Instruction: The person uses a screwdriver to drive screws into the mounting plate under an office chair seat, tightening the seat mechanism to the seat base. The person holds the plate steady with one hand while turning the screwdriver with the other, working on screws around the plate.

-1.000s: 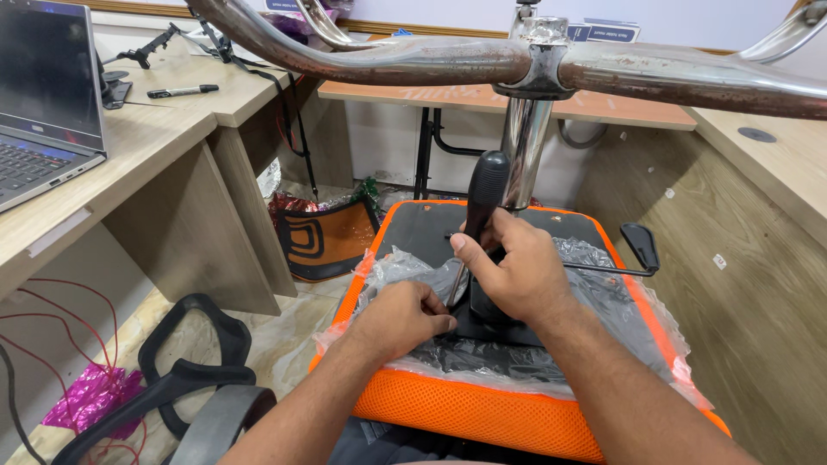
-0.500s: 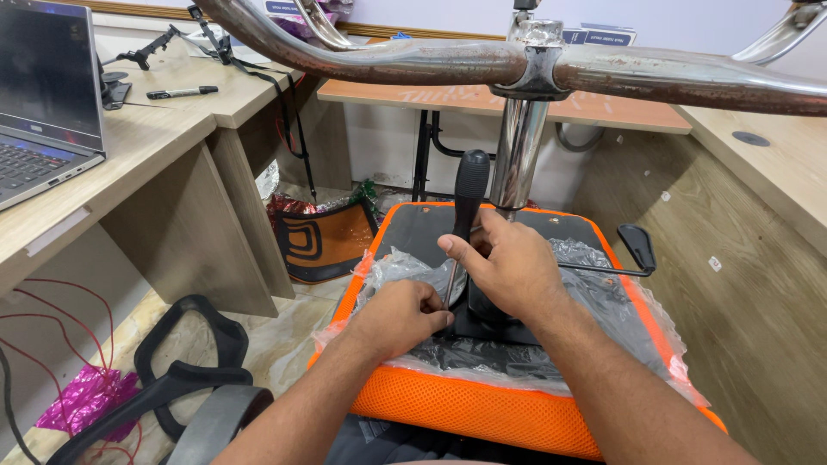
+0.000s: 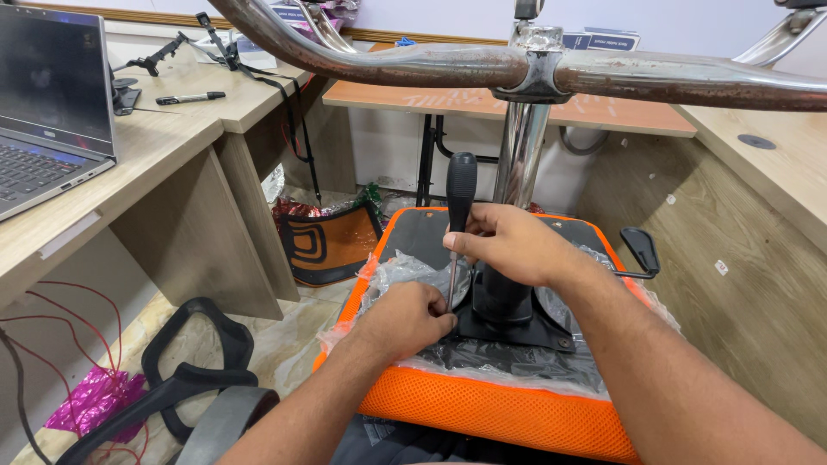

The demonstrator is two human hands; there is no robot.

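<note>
An upturned orange office-chair seat (image 3: 482, 409) lies in front of me, its black underside wrapped in crinkled clear plastic (image 3: 405, 271). A black mounting plate (image 3: 517, 327) with a chrome column (image 3: 521, 159) rises from it to a rusty chrome star base (image 3: 431, 65) overhead. My right hand (image 3: 508, 245) grips the black handle of a screwdriver (image 3: 461, 185), held upright with its shaft pointing down at the plate. My left hand (image 3: 409, 319) is closed around the shaft's lower end, steadying the tip, which it hides.
A wooden desk on the left carries an open laptop (image 3: 52, 129) and a black marker (image 3: 189, 98). Black chair armrests (image 3: 185, 379) and pink foil (image 3: 90, 405) lie on the floor at lower left. A black lever (image 3: 642, 250) sticks out at the seat's right; wooden panels stand beyond.
My right hand has slid lower on the screwdriver handle, so more of the handle shows above it. My left hand stays at the shaft's base.
</note>
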